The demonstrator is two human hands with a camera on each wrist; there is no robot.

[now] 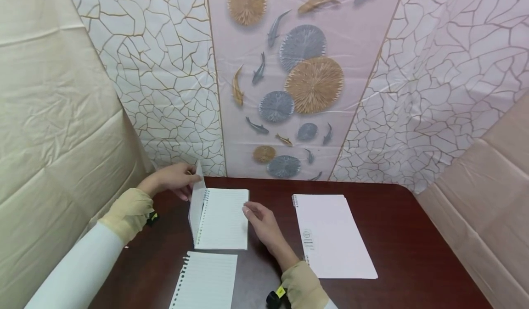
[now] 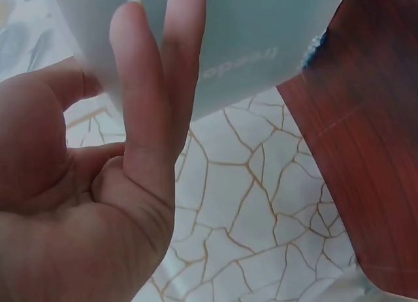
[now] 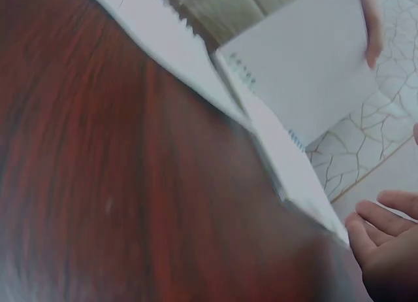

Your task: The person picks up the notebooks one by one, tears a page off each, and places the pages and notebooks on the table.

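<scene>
At a dark red tabletop, a person's left hand pinches the translucent cover of a spiral notebook, holding it upright at the book's 9 o'clock edge. The right hand, fingers relaxed and straight, rests at the lined page's 3 o'clock edge. A loose lined sheet lies at 6 o'clock, a white pad further at 3 o'clock.
</scene>
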